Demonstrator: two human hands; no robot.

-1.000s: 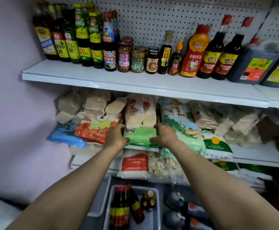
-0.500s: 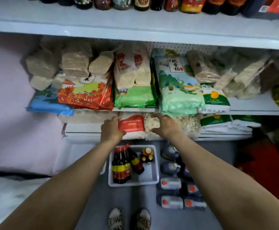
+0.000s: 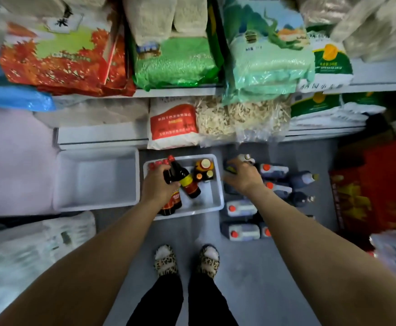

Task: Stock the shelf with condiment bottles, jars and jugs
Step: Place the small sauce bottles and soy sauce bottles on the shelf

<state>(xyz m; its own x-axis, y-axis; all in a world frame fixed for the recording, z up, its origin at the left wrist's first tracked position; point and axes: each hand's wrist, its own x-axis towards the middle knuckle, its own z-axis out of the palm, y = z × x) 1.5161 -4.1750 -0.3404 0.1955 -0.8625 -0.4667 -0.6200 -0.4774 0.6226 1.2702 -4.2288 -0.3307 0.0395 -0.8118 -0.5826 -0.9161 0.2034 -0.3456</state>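
Observation:
My left hand (image 3: 159,184) reaches into the white bin (image 3: 215,201) on the floor, and its fingers curl round the shoulder of a tilted dark bottle (image 3: 187,183) with a red cap and yellow label. More dark red-capped bottles (image 3: 168,208) stand under that hand. Small jars (image 3: 204,169) sit at the bin's far end. My right hand (image 3: 241,178) hovers with spread fingers over a dark jug (image 3: 247,158) in the cluster of jugs (image 3: 241,231) right of the bin. Whether it touches the jug is unclear.
An empty white foam box (image 3: 98,180) stands left of the bin. Rice and grain bags (image 3: 175,64) fill the shelves above. My feet in leopard slippers (image 3: 187,262) stand on the grey floor. Red cartons (image 3: 380,184) are at the right.
My view tipped down from the shelves to the floor. Both hands left the bags on the lower shelves and dropped to the bin and the jugs.

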